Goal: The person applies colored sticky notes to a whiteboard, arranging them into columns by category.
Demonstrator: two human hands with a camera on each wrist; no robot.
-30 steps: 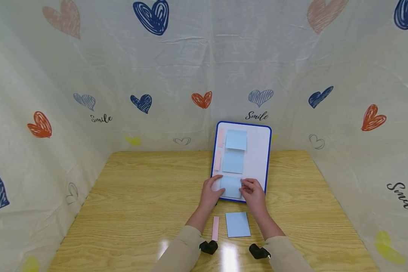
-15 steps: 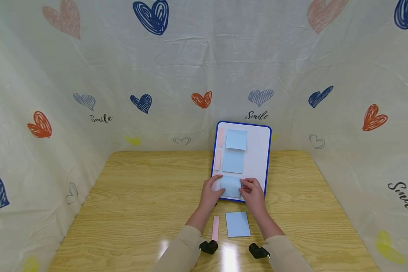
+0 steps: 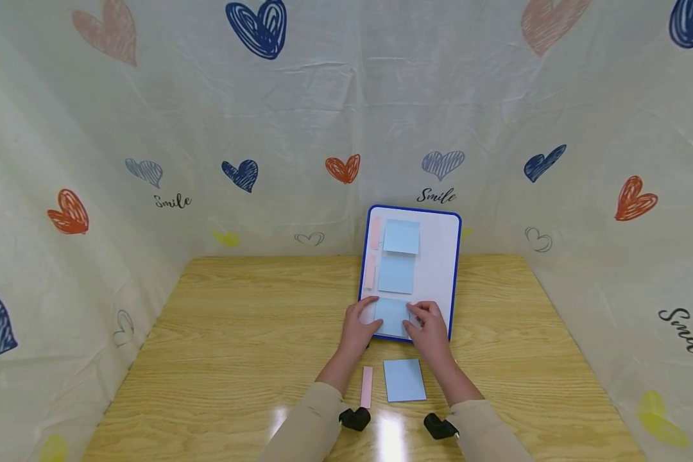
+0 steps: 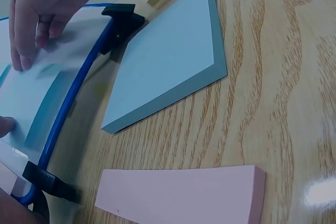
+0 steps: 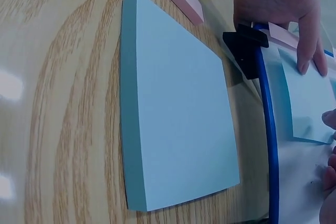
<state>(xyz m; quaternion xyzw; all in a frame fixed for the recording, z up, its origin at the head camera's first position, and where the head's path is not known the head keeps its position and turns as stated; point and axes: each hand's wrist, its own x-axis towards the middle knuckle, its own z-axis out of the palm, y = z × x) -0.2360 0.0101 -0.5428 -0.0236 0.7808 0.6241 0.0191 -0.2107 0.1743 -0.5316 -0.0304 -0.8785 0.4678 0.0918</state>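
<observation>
A light blue sticky note [image 3: 391, 314] lies at the bottom of a blue-rimmed whiteboard [image 3: 436, 256]. My left hand [image 3: 358, 327] touches its left side, thumb low and forefinger reaching to the upper corner. At the opposite side, thumb and fingertips of my right hand [image 3: 430, 330] rest on the note's right part, apart from each other. The left wrist view shows the right hand [image 4: 50, 3] with extended fingers pressing near the note's edge. In the right wrist view, fingers of the left hand [image 5: 283, 3] press down on the note [image 5: 304, 103].
Higher on the board are two more blue notes [image 3: 401, 236] and pink strips [image 3: 370, 273] along their left. Nearer me on the wooden table [image 3: 237, 359] lie a blue sticky-note pad [image 3: 405, 380] and a narrow pink pad [image 3: 366, 387]. Black clips [image 5: 245, 48] support the board's lower edge.
My right thumb and forefinger have shifted slightly left onto the note and spread a little from each other. The left hand stays put.
</observation>
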